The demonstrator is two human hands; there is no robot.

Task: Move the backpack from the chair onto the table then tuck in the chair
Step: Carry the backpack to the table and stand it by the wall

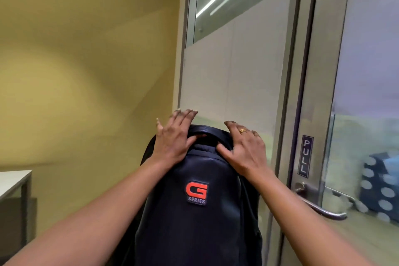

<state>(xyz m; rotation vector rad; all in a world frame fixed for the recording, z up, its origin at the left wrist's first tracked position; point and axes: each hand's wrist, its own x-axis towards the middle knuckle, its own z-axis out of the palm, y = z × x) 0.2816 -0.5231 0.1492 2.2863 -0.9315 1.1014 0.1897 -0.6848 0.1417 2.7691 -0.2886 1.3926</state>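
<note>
Resting on backpack top: left hand, right hand; fingers spread wide, ungripped.

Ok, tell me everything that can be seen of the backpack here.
The backpack is dark navy to black with a smooth, leather-like sheen and stands upright at centre frame. A red "G SERIES" badge sits on its front, and a curved carry handle arches over the top. The left hand and right hand rest open on its top. Its base is out of view.

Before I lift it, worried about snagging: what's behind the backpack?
Behind the backpack stand a frosted glass panel and the door frame. The bag hides the chair and everything lower.
</note>
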